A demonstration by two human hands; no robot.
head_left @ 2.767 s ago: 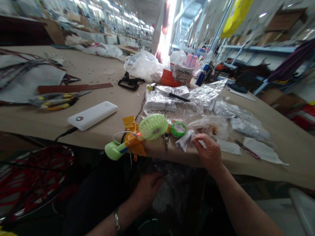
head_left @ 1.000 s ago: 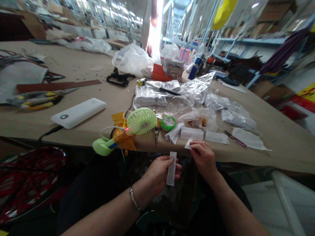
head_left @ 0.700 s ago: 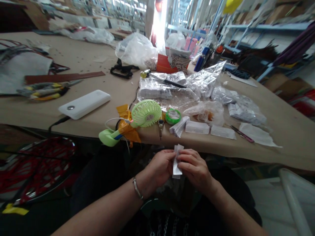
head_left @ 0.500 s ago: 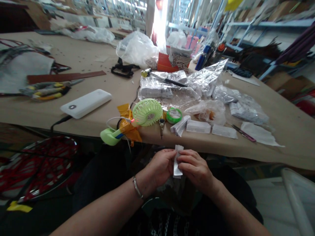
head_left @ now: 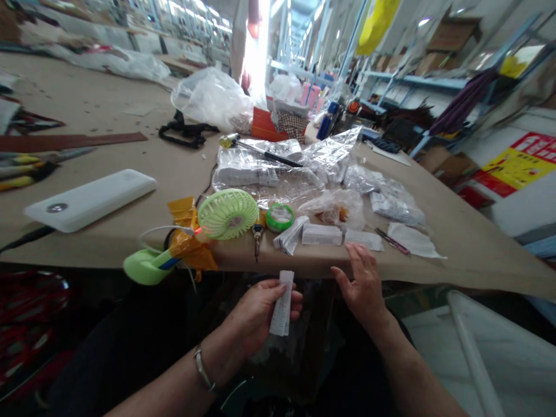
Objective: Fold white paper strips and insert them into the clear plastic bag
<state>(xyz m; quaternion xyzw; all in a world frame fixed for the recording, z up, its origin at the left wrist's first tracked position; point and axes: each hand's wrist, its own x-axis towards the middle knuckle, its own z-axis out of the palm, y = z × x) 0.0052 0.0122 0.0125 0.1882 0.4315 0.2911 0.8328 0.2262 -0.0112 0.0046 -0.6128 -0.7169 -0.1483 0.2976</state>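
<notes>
My left hand (head_left: 259, 317) grips a narrow folded strip of white paper (head_left: 282, 303) upright between thumb and fingers, below the table edge. My right hand (head_left: 362, 284) holds nothing, its fingers spread and resting at or just over the table edge. Closest to those fingertips is a flat white paper slip (head_left: 363, 240). Left of that slip lie a white paper bundle (head_left: 321, 234) and a fanned stack of folded papers (head_left: 290, 235). A bangle (head_left: 202, 367) circles my left wrist.
On the tan-covered table (head_left: 108, 255) stand a green mini fan (head_left: 228, 214) with orange tape, a green tape roll (head_left: 280, 217), a white power bank (head_left: 90, 200), and plastic bags of papers (head_left: 247, 171). Pliers (head_left: 21, 172) lie far left.
My hands have come apart. The right hand has let go of the strip and moved up and right to the table edge, while the left keeps the strip. The view has shifted slightly.
</notes>
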